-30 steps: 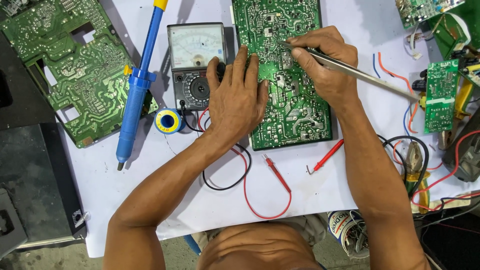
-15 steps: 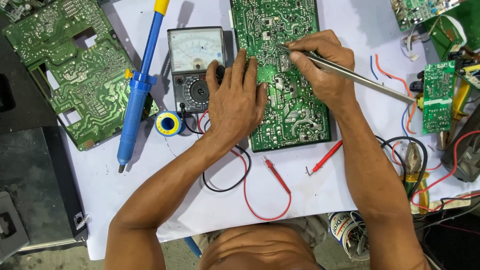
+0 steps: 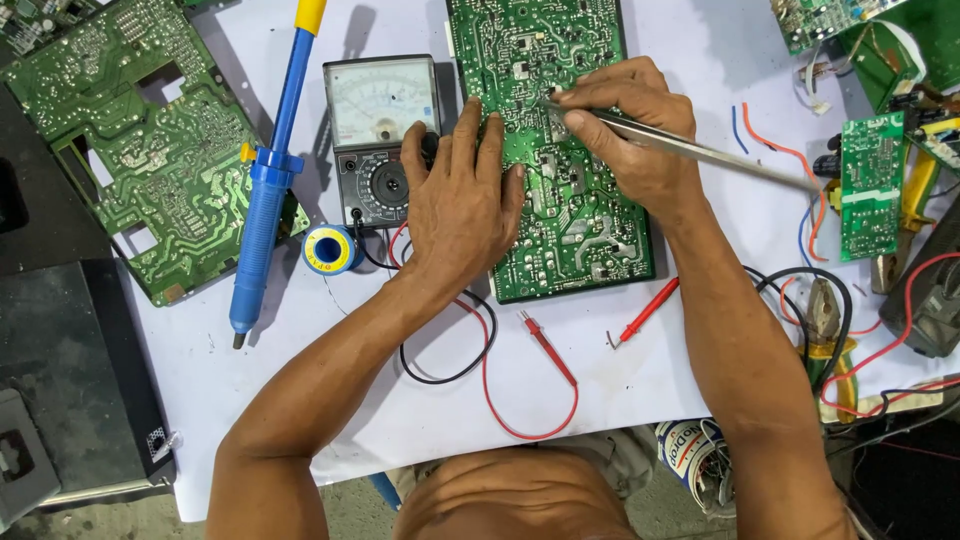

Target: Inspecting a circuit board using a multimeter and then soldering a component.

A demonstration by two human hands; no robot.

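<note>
A: Hands first. Left hand is flat, fingers spread, pressing down on the left edge of the green circuit board, solder side up. It grips nothing.

B: Right?

A: Right hand is closed in a pen grip around a thin metal tool, likely a soldering iron shaft; the tip touches the board near its upper middle, just beside the left fingertips. The handle end runs off toward the right.

B: Where's the board?

A: Centre of the white sheet, top edge out of view.

B: Around it?

A: Analog multimeter touching the left hand's thumb side, red probes lying loose below the board. Solder reel and blue desoldering pump further left, then a second larger board. Small boards and pliers on the right.

B: Risks?

A: My read: if the tip is hot, the left fingers sit close enough to get burned. A slip could bridge neighbouring tracks. If the palm eases off, the board may slide.
</note>
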